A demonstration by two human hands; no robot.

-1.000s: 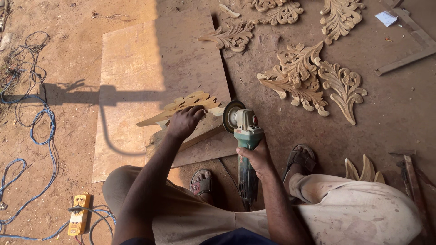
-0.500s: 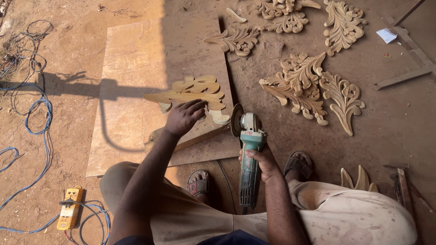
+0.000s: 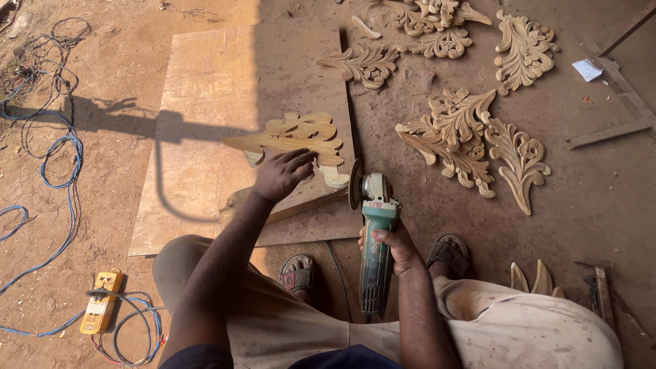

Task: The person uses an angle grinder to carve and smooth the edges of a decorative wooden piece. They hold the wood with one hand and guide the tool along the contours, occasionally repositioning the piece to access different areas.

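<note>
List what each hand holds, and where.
Left hand presses the carved wood piece at its lower edge. Right hand grips the angle grinder around its body.

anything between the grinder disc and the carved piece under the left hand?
Head view: nothing. The disc of the angle grinder sits just right of the carved wooden piece; only bare plywood board shows there.
</note>
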